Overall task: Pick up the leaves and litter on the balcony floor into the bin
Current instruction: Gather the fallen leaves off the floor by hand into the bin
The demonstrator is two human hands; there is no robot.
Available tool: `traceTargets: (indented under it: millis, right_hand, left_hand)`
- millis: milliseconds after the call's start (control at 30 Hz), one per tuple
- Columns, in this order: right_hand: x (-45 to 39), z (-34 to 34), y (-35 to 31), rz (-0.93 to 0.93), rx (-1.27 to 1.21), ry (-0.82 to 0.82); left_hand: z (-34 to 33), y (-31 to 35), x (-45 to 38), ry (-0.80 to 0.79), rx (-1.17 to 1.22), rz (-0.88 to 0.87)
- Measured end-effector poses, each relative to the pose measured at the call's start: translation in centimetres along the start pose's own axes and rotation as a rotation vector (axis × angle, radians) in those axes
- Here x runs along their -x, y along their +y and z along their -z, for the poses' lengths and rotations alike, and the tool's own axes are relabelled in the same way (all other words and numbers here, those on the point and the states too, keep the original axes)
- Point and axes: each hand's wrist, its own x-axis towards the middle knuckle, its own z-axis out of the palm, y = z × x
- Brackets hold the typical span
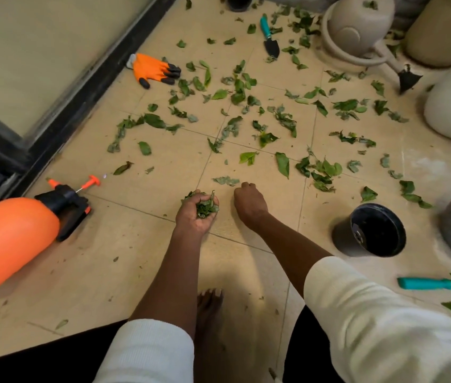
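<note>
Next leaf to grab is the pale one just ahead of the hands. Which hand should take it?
Right. The right hand holds nothing and sits just beside the pale leaf. The left hand is already full, gripping a bunch of leaves.

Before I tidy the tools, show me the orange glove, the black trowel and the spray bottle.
orange glove (151, 68), head view, palm.
black trowel (271, 47), head view, blade.
spray bottle (11, 239), head view, orange tank.

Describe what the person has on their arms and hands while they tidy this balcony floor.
Both arms wear loose, cream-white ribbed sleeves, the left sleeve and the right sleeve, pushed up so the forearms are bare. The left hand and right hand are bare too: no gloves, and no rings, watch or bracelet show.
</note>
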Motion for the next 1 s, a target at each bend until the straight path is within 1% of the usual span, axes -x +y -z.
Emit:
traceTargets:
  millis: [100, 200, 300, 400, 533, 667, 733, 800, 900, 1000]
  right_hand:
    - [-0.3, 0.3, 0.2, -0.036, -0.101, 0.057]
    - [-0.7, 0.1, 0.1, -0.152, -0.228, 0.063]
    - [-0.8, -0.2, -0.2, -0.274, -0.264, 0.070]
    - [-0.7, -0.2, -0.5, -0.296, -0.243, 0.081]
    - [-0.4, -0.2, -1.1, -0.168, -0.186, 0.116]
    - [-2.5, 0.7, -2.2, -0.070, -0.357, 0.200]
    - [-3.1, 0.7, -2.8, -0.048, -0.399, 0.197]
    - [-2.9, 0.0, -3.3, -0.015, -0.311, 0.123]
    - [-2.0, -0.7, -4.7, 0.140, -0.183, 0.013]
    - [-0.7, -1.3, -5.8, 0.349, -0.016, 0.013]
  left_hand:
    - [0.3, 0.8, 0.2, -0.021, 0.023, 0.002]
    - [0.8, 1.6, 0.2, -0.008, 0.034, -0.001]
    - [1.2, 2.1, 0.4, 0.002, 0.064, -0.019]
    - [1.3, 2.5, 0.6, 0.012, 0.081, -0.024]
    - [1.6, 2.9, 0.5, 0.009, 0.079, -0.025]
    - [2.0, 3.4, 0.0, 0.019, 0.091, -0.030]
    - [2.2, 3.6, -0.2, 0.027, 0.105, -0.027]
    - [2.3, 3.7, -0.1, 0.019, 0.116, -0.029]
    - [2.4, 4.6, 0.1, 0.008, 0.133, -0.056]
    - [2.8, 5.4, 0.3, 0.022, 0.130, -0.076]
